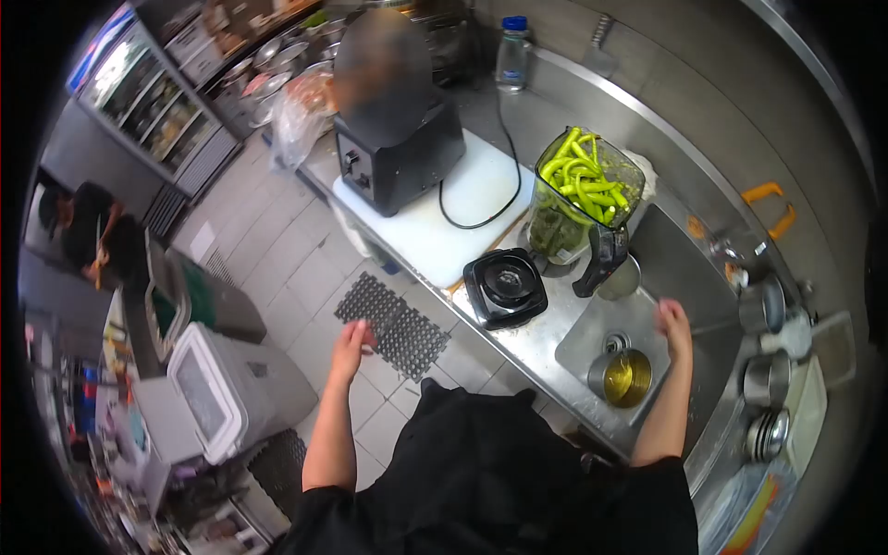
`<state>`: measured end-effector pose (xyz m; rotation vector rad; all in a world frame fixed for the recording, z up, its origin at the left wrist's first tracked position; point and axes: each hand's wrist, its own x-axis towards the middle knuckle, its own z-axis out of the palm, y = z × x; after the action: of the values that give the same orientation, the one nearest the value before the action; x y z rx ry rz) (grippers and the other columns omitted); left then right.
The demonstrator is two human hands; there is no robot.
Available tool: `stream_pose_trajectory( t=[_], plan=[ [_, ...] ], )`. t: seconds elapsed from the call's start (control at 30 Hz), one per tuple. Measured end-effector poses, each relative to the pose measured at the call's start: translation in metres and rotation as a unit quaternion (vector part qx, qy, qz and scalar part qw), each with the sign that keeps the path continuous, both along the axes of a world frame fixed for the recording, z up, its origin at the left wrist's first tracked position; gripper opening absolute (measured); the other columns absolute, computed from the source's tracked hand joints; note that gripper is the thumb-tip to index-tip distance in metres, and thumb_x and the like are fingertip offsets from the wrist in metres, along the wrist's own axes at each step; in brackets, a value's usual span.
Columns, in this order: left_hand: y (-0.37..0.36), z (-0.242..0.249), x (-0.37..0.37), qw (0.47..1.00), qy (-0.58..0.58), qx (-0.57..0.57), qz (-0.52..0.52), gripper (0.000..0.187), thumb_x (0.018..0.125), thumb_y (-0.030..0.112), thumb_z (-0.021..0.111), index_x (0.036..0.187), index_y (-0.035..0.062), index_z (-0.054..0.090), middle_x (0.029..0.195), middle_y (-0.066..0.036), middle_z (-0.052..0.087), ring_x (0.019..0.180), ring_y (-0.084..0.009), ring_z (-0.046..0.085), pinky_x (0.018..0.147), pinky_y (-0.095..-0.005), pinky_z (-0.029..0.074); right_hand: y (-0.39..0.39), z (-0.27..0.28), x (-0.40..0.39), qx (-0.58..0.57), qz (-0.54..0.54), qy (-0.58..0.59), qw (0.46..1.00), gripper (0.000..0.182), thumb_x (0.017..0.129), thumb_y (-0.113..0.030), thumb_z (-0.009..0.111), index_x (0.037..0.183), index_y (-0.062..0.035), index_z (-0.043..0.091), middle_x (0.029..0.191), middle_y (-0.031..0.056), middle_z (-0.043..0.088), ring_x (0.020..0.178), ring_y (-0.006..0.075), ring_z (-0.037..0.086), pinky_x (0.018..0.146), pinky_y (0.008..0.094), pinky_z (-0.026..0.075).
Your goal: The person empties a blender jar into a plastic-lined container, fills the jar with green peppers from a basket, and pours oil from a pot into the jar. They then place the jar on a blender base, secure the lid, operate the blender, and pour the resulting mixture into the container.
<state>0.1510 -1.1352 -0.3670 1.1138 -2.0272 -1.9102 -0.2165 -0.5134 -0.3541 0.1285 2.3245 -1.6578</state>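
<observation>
My left hand hangs in the air over the floor, fingers loosely bent, holding nothing I can see. Above the sink is my right hand, its fingers loosely bent and slightly blurred; nothing shows in it. Left of that hand, a clear blender jar with a black handle stands on the metal counter, filled to the top with long green peppers. Its black lid lies beside it, near the counter edge. Below my right hand, a metal pot holds a yellow liquid.
A black blender base with a cord stands on a white cutting board. A blue-capped bottle is behind. Metal pots line the sink's right side. At left are bins and another person.
</observation>
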Motion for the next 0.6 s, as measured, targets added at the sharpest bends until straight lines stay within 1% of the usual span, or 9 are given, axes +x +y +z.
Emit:
stream_pose_trajectory(
  t=[0.03,0.1,0.17,0.23,0.33,0.43,0.5,0.53,0.6],
  plan=[
    [-0.012,0.022,-0.024,0.998,0.05,0.008,-0.025,0.044,0.1,0.042,0.05,0.115,0.0018,0.058,0.096,-0.009,0.064,0.083,-0.0169,0.065,0.067,-0.0298,0.052,-0.057,0.065,0.024,-0.034,0.034,0.021,0.999,0.041,0.094,-0.037,0.062,0.124,-0.0094,0.056,0.113,0.005,0.064,0.097,0.0144,0.062,0.078,0.0269,0.047],
    [-0.032,0.053,-0.071,0.988,0.129,0.023,-0.078,0.039,0.102,0.036,0.048,0.118,0.0015,0.057,0.097,-0.009,0.064,0.088,-0.0159,0.064,0.07,-0.0291,0.052,-0.126,0.121,0.049,-0.158,0.135,0.061,0.976,0.042,0.095,-0.032,0.061,0.127,-0.0069,0.055,0.123,0.0071,0.06,0.112,0.0177,0.059,0.09,0.0311,0.047],
    [-0.022,0.123,-0.117,0.974,0.168,0.001,-0.15,0.038,0.102,0.034,0.047,0.121,0.002,0.056,0.101,-0.009,0.065,0.091,-0.015,0.064,0.072,-0.0287,0.051,-0.186,0.148,0.073,-0.173,0.162,0.152,0.959,0.051,0.093,-0.029,0.065,0.134,-0.004,0.048,0.123,0.0082,0.059,0.111,0.0176,0.058,0.094,0.0324,0.046],
    [-0.014,0.161,-0.164,0.949,0.218,-0.013,-0.226,0.038,0.102,0.033,0.048,0.125,0.0039,0.055,0.105,-0.009,0.065,0.091,-0.0147,0.064,0.075,-0.0281,0.051,-0.223,0.15,0.086,-0.139,0.142,0.22,0.955,0.051,0.087,-0.025,0.073,0.128,-0.0046,0.049,0.116,0.0071,0.059,0.106,0.014,0.057,0.091,0.0297,0.046],
    [0.017,0.203,-0.237,0.911,0.252,-0.041,-0.325,0.041,0.103,0.036,0.043,0.129,0.0049,0.051,0.112,-0.009,0.063,0.095,-0.0153,0.063,0.076,-0.0282,0.05,-0.263,0.142,0.093,-0.116,-0.013,0.264,0.957,0.048,0.079,-0.023,0.081,0.112,-0.0048,0.051,0.096,0.0021,0.061,0.084,0.0108,0.057,0.076,0.0292,0.049],
    [0.053,0.213,-0.315,0.897,0.247,-0.033,-0.364,0.055,0.101,0.049,0.042,0.133,0.0051,0.049,0.122,-0.009,0.06,0.105,-0.0176,0.059,0.082,-0.0314,0.049,-0.281,0.129,0.087,-0.014,-0.134,0.351,0.927,0.044,0.078,-0.022,0.081,0.109,-0.003,0.055,0.091,0.0022,0.063,0.081,0.0122,0.058,0.075,0.0277,0.048],
    [0.071,0.19,-0.38,0.886,0.262,-0.097,-0.371,0.071,0.097,0.064,0.034,0.135,0.0049,0.048,0.128,-0.011,0.058,0.114,-0.0206,0.056,0.089,-0.0372,0.047,-0.294,0.132,0.085,-0.007,-0.183,0.361,0.915,0.043,0.078,-0.021,0.08,0.109,-0.0026,0.056,0.093,0.0024,0.063,0.082,0.0121,0.058,0.075,0.0275,0.048],
    [0.08,0.189,-0.4,0.881,0.266,-0.1,-0.378,0.071,0.097,0.064,0.034,0.135,0.0049,0.048,0.128,-0.011,0.058,0.114,-0.0206,0.056,0.089,-0.0372,0.047,-0.301,0.132,0.085,-0.002,-0.224,0.36,0.906,0.043,0.078,-0.019,0.08,0.109,-0.0022,0.056,0.094,0.0026,0.063,0.082,0.012,0.058,0.076,0.0273,0.048],
    [0.095,0.188,-0.435,0.875,0.205,-0.019,-0.439,0.085,0.094,0.072,0.026,0.142,0.0044,0.043,0.139,-0.014,0.052,0.127,-0.0243,0.049,0.099,-0.0423,0.041,-0.308,0.13,0.081,-0.031,-0.245,0.377,0.893,0.042,0.078,-0.017,0.079,0.11,-0.0022,0.056,0.095,0.0029,0.063,0.083,0.0116,0.058,0.077,0.0273,0.048]
  ],
)
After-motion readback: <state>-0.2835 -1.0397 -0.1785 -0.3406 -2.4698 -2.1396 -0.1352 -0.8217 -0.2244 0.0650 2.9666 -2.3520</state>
